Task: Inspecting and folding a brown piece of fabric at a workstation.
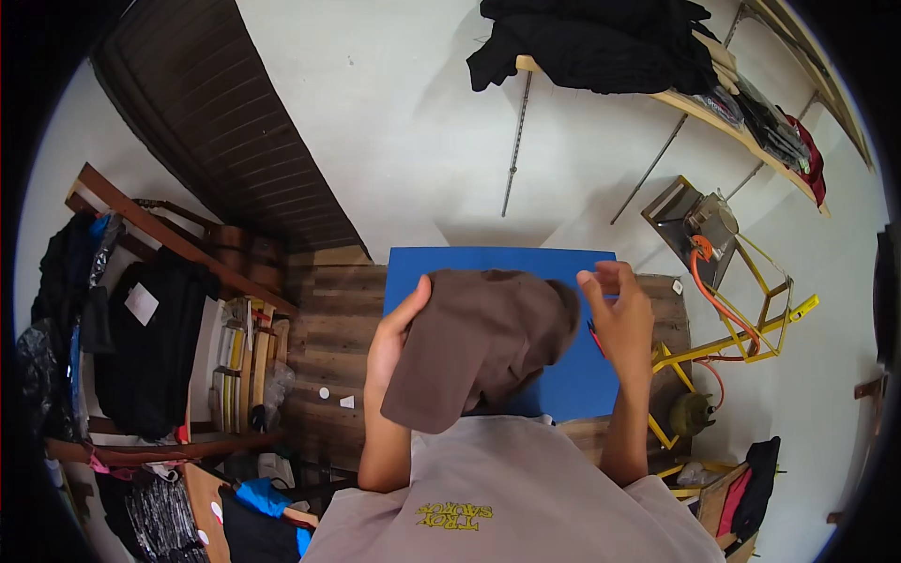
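A brown fabric cap (486, 338) is held up above a blue tabletop (570, 383), its flat brim toward the lower left. My left hand (394, 338) grips it from the left side, thumb along the edge and the other fingers hidden behind the cloth. To the right of the cap's crown, my right hand (623, 317) is raised with its fingers apart and nothing in it. A small red and black tool (595, 339), partly covered by that hand, lies on the blue surface; its kind is unclear.
On the left stands a wooden shelf rack (176, 239) with dark folded garments (155, 352). A yellow metal frame (753, 338) with an orange hose (718, 302) stands at right, near a gas cylinder (692, 414). A wall shelf (739, 130) holds black cloth (598, 46).
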A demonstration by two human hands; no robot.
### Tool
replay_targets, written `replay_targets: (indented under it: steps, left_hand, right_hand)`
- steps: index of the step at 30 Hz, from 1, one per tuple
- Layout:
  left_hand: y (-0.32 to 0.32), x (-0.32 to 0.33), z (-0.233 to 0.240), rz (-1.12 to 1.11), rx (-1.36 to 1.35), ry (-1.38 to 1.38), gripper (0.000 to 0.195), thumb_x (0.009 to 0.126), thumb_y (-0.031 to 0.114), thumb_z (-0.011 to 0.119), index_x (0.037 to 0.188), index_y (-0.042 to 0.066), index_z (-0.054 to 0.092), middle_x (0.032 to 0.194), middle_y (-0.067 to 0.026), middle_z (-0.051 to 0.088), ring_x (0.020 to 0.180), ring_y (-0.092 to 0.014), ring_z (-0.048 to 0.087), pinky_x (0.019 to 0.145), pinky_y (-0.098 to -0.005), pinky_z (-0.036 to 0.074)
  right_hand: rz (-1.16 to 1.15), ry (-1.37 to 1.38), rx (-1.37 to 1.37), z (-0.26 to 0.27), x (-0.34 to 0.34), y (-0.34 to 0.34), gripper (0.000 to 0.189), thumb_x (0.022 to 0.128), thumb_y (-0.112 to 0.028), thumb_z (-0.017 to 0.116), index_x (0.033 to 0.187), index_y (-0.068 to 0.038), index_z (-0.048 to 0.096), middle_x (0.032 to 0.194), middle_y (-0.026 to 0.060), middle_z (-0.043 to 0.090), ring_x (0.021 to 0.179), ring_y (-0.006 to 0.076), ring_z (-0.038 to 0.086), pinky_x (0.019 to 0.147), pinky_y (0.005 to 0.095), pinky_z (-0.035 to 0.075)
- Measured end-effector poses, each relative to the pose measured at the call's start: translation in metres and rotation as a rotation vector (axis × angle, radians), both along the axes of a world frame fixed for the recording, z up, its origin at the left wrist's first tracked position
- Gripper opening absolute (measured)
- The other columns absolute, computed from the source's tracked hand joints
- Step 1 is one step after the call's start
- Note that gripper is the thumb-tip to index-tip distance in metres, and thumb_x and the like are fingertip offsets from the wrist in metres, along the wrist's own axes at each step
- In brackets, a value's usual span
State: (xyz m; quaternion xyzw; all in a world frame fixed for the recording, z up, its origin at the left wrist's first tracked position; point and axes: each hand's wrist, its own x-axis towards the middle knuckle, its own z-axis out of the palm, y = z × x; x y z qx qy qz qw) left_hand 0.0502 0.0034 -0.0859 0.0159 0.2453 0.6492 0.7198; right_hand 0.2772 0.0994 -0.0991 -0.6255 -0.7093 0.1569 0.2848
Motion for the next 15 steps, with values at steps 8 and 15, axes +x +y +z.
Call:
replay_targets:
  steps: [8, 15]
  left_hand:
    - [0.019, -0.004, -0.019, -0.183, 0.101, -0.194, 0.036, 0.096, 0.036, 0.047, 0.104, 0.003, 0.061, 0.098, -0.0115, 0.067, 0.085, -0.023, 0.066, 0.079, -0.035, 0.053]
    - [0.018, 0.003, -0.023, -0.162, 0.237, -0.17, 0.041, 0.098, 0.039, 0.04, 0.108, 0.003, 0.057, 0.104, -0.0111, 0.064, 0.093, -0.023, 0.063, 0.083, -0.0358, 0.051]
  right_hand:
    - [0.836, 0.224, 0.238, 0.025, -0.035, -0.062, 0.063, 0.058, -0.017, 0.082, 0.118, -0.014, 0.062, 0.097, 0.0054, 0.049, 0.085, 0.0201, 0.051, 0.073, 0.0317, 0.045]
    - [0.914, 0.123, 0.44, 0.011, -0.048, -0.061, 0.049, 0.058, -0.013, 0.079, 0.107, -0.017, 0.07, 0.086, 0.0041, 0.046, 0.079, 0.0198, 0.05, 0.072, 0.0322, 0.041]
